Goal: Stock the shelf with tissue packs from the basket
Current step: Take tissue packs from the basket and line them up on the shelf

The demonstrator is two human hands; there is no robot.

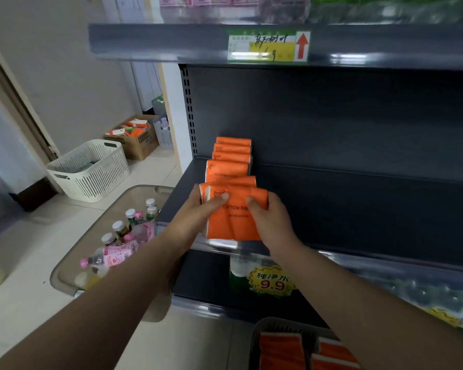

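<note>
Left hand [198, 213]: grips the left edge of the orange tissue pack [234, 220], thumb laid on its face.
Right hand [269, 217]: grips the same pack's right edge, thumb on its face.
Held pack: upright at the front left of the shelf [345, 209], just over its front rail, against the pack behind.
Done: a row of packs [231, 158], about five, runs from the shelf's back wall forward at its left end.
Left to do: only dark deck shows on the shelf right of that row. More orange packs [281, 351] lie in the dark basket [265, 325] below the shelf. Early stage, by my reckoning.
Pack print: "COTTON TISS…", the rest under the right thumb; the smaller line is blurred.
Sticker [271, 283] below the shelf: "纯净水 9.9".
Price tag [267, 45] above the shelf: red up-arrow; the handwriting is unreadable.
</note>
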